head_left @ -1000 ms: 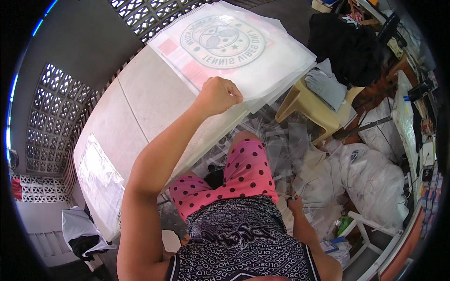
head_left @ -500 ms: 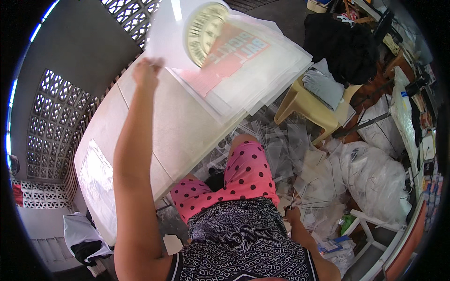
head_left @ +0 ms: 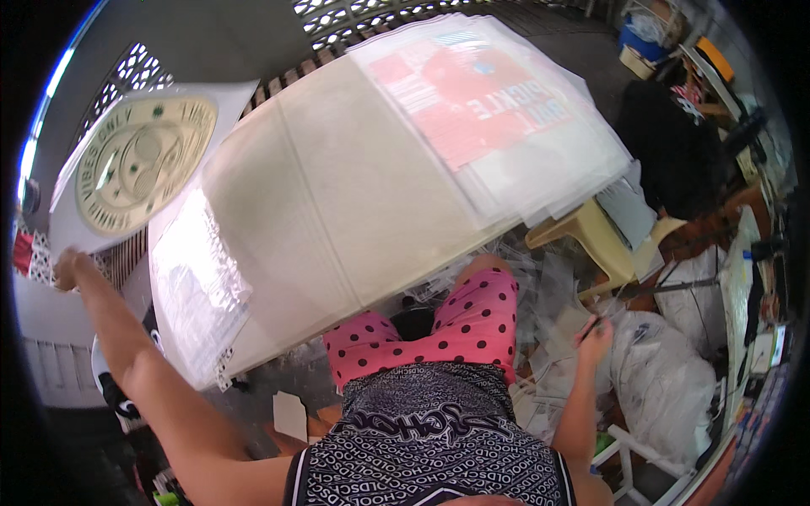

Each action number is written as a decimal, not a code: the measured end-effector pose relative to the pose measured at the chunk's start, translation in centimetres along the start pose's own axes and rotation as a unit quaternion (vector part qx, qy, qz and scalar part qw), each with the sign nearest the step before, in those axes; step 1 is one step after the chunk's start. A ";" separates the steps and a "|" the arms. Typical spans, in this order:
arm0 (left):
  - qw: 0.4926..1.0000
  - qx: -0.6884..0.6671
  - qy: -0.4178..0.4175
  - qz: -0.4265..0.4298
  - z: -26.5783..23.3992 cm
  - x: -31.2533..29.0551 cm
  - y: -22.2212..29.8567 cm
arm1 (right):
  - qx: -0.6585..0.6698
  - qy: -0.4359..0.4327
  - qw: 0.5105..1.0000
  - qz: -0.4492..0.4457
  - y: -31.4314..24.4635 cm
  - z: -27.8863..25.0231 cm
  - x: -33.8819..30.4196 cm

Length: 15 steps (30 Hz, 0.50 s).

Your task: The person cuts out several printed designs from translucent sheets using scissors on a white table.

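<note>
My left hand (head_left: pixel 67 268), out at the far left, is closed on the near corner of a large translucent film sheet (head_left: pixel 229 105). A round cream print with dark lettering and rackets (head_left: pixel 143 164) fills most of that sheet, which hangs in the air over the table's left end. On the right, my right hand (head_left: pixel 597 339) is low beside my knee and closed round a slim dark tool (head_left: pixel 588 329), too small to name. A stack of similar film sheets (head_left: pixel 569 173) lies on the table's right part, its top one bearing a pink and red print (head_left: pixel 472 101).
The pale table (head_left: pixel 337 202) stands before me, with shiny clear film (head_left: pixel 190 270) on its left end. A beige stool (head_left: pixel 603 244) holding grey cloth (head_left: pixel 629 215) is at the right. Film scraps (head_left: pixel 548 295) and clear plastic bags (head_left: pixel 662 379) cover the floor there.
My left hand has carried the round-print sheet from above the stack to the far left, uncovering the pink print. My right hand has come up and forward. The view has shifted.
</note>
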<state>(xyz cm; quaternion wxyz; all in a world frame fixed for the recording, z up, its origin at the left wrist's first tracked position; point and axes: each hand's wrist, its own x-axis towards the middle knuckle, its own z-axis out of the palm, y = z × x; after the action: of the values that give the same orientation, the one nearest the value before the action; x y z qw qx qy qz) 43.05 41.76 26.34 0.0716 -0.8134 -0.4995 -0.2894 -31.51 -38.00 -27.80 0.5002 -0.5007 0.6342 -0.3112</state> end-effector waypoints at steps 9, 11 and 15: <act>0.647 -0.683 0.239 0.242 -2.8 -18.0 -13.8 | 0.098 -0.152 0.944 -0.278 -23.4 12.4 -2.4; 0.600 -0.630 0.290 0.398 -6.2 -26.4 -13.5 | 0.100 -0.273 0.909 -0.299 -24.6 16.5 -6.8; 0.444 -0.575 0.239 0.644 -7.1 -43.4 -8.8 | 0.001 -0.450 0.846 -0.284 -24.7 17.7 -15.2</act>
<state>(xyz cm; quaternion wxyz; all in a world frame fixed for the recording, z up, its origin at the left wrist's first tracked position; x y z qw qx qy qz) 18.25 9.75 7.09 -0.1303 -0.6546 0.4862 -0.5640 -6.79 -29.29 -6.18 0.6208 -0.7439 0.1690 -0.1807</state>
